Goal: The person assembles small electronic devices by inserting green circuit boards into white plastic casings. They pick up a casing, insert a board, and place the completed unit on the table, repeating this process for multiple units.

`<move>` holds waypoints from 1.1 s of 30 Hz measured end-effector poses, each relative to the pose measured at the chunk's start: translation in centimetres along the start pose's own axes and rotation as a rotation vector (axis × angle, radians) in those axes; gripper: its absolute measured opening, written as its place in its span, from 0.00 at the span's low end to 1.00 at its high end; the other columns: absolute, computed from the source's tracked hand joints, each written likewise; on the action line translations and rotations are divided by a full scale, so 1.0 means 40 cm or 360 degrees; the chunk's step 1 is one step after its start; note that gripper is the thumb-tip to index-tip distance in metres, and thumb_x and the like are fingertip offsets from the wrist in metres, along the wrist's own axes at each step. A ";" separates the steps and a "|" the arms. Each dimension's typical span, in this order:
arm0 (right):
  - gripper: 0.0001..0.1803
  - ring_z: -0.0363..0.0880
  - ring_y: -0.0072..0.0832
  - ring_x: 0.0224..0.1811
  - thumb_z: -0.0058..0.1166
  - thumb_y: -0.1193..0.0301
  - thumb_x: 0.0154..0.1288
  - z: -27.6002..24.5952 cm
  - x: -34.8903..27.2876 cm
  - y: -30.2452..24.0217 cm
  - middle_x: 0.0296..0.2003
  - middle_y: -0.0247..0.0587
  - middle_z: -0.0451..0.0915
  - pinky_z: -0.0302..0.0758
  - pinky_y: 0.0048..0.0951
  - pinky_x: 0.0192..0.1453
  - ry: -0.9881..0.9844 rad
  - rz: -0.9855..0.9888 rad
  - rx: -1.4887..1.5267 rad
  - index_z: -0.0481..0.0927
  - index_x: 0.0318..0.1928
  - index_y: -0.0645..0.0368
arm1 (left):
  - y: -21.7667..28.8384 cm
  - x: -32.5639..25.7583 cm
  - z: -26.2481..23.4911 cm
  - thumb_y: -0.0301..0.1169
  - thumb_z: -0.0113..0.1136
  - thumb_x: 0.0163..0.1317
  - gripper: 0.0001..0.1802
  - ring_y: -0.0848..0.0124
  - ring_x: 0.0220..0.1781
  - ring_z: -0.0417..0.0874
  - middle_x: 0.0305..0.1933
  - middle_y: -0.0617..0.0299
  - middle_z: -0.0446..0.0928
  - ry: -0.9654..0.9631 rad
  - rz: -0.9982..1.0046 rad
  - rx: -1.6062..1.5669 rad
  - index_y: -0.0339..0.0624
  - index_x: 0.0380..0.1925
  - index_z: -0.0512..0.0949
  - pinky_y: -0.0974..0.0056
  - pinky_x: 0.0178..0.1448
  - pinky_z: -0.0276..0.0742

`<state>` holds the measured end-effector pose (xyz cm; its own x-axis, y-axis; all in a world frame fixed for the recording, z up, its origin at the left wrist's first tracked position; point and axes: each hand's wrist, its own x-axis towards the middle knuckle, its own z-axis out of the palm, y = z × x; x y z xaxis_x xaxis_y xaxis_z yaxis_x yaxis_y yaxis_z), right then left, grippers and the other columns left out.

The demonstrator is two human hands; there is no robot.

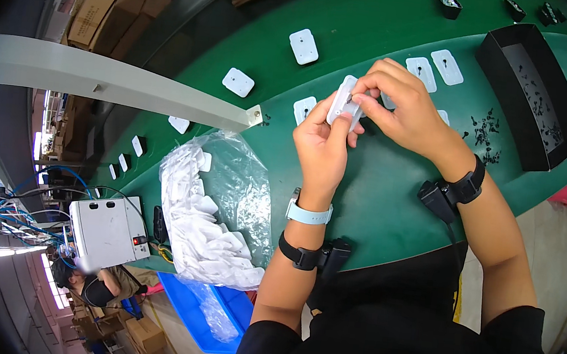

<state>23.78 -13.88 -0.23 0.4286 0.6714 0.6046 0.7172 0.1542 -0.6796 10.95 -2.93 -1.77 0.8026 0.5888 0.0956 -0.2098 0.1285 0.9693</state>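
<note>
Cartons [92, 19] stand stacked beyond a green counter [379, 195] as a worker handles a white plastic piece [341, 104], raised above the surface just inside the counter's far edge. The left hand [322, 143] is clamped on the piece, thumb across its near face, fingers behind. The right hand [407, 107] has thumb and forefinger close together at that face, over a small dark part [350, 97]; whether they pinch it cannot be told. Good handling here likely calls for a firm, low left grip and a square, gentle push on the dark part, never a slanted one. The piece tilts, its lower end at the left thumb, its upper end by the right forefinger. Loose black parts [486, 125] lie toward the counter's right end, beside a black box [508, 98].
</note>
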 end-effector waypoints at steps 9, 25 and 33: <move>0.06 0.74 0.26 0.34 0.62 0.77 0.60 0.002 -0.004 -0.007 0.31 0.36 0.76 0.73 0.29 0.37 0.0037 0.0182 0.0075 0.79 0.38 0.63 | 0.001 -0.003 0.014 0.20 0.54 0.69 0.19 0.77 0.32 0.80 0.43 0.60 0.79 0.0044 0.0209 0.0182 0.29 0.59 0.77 0.73 0.31 0.74; 0.16 0.79 0.19 0.44 0.65 0.72 0.65 -0.025 0.023 0.055 0.40 0.32 0.82 0.79 0.25 0.48 0.0055 0.0659 0.0868 0.79 0.51 0.62 | -0.001 0.012 -0.009 0.25 0.54 0.70 0.09 0.71 0.28 0.82 0.36 0.52 0.82 0.0108 -0.0044 -0.0039 0.31 0.46 0.76 0.68 0.28 0.77; 0.31 0.70 0.52 0.65 0.66 0.59 0.60 -0.176 0.203 0.300 0.61 0.52 0.70 0.72 0.57 0.63 0.0039 0.1004 -0.1797 0.73 0.61 0.56 | 0.016 0.025 -0.036 0.27 0.47 0.74 0.10 0.66 0.32 0.84 0.45 0.47 0.82 0.0142 -0.0099 -0.0553 0.33 0.48 0.73 0.63 0.33 0.82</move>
<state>39.73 -11.67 -0.55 0.8621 0.3887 0.3252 0.4482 -0.8843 -0.1312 10.82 -1.10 -1.36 0.7710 0.6368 0.0041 -0.3518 0.4206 0.8363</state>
